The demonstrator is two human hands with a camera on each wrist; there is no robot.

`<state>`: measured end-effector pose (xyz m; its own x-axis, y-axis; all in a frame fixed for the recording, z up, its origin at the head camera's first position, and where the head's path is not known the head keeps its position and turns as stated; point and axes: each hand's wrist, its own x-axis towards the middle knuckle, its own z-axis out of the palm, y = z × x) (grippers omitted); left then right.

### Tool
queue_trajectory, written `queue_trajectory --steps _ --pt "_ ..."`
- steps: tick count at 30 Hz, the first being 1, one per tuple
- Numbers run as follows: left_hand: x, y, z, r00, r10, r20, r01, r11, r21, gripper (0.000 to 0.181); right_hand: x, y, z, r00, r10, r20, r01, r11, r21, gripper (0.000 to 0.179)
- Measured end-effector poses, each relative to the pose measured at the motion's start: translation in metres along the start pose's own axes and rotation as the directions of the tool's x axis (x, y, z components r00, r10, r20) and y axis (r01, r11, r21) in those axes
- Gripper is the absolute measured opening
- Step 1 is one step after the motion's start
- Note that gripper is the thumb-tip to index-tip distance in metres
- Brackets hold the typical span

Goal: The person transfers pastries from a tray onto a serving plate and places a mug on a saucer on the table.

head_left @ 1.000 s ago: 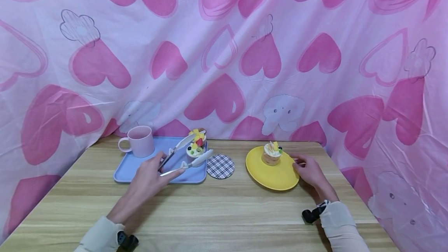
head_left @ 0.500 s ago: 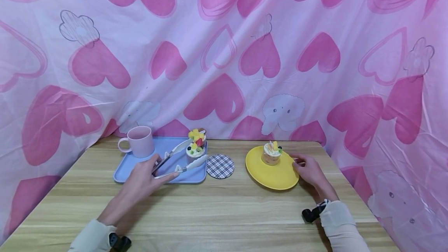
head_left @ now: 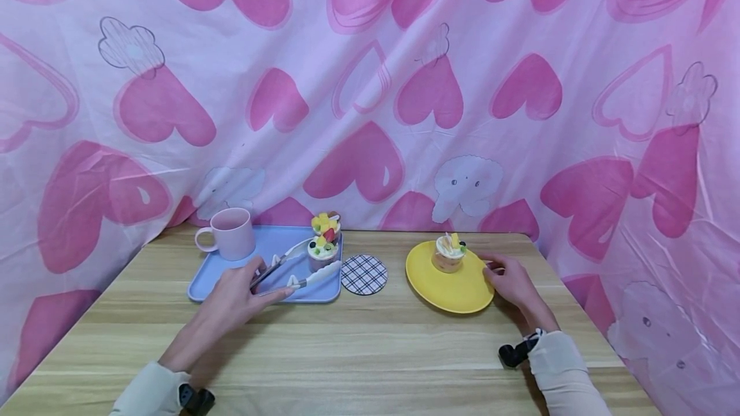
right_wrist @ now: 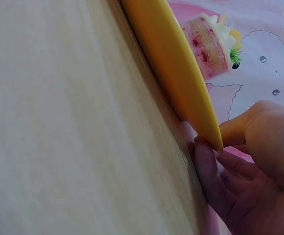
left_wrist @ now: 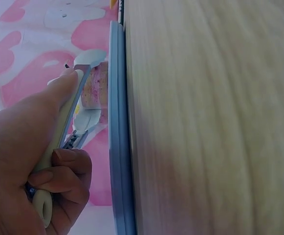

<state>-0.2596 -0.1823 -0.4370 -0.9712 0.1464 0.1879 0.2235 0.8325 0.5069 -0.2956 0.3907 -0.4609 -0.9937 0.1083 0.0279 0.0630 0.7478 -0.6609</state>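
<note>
My left hand point(head_left: 236, 295) grips a pair of tongs point(head_left: 315, 277), whose spread white tips stand on either side of a dessert cup point(head_left: 322, 254) topped with cream and fruit. In the left wrist view the tongs' handle point(left_wrist: 69, 115) lies along the thumb, with fingers curled round it. That cup stands on a blue tray point(head_left: 283, 236), in front of another fruit-topped cup point(head_left: 327, 221). On the right, my right hand point(head_left: 513, 282) pinches the rim of a yellow plate point(head_left: 451, 297) between thumb and fingers. A third dessert cup point(head_left: 448, 254) sits upright on this plate.
A pink mug point(head_left: 233, 235) occupies the tray's left end. Between tray and plate lies a round checked coaster point(head_left: 364, 275) on the wooden table point(head_left: 370, 352). Behind the table hangs a pink heart-patterned cloth point(head_left: 370, 95).
The left hand has drawn back slightly to the left and lowered the tongs, bringing their tips down around the front cup. The right hand and plate stay nearly still.
</note>
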Motion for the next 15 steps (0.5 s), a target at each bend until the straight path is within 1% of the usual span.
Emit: queue_trajectory --steps 15 --pt "0.0053 -0.0025 0.0002 1.000 -0.010 0.022 0.011 1.000 -0.004 0.074 -0.0002 0.0007 0.0014 1.000 -0.022 -0.010 0.021 1.000 -0.019 0.041"
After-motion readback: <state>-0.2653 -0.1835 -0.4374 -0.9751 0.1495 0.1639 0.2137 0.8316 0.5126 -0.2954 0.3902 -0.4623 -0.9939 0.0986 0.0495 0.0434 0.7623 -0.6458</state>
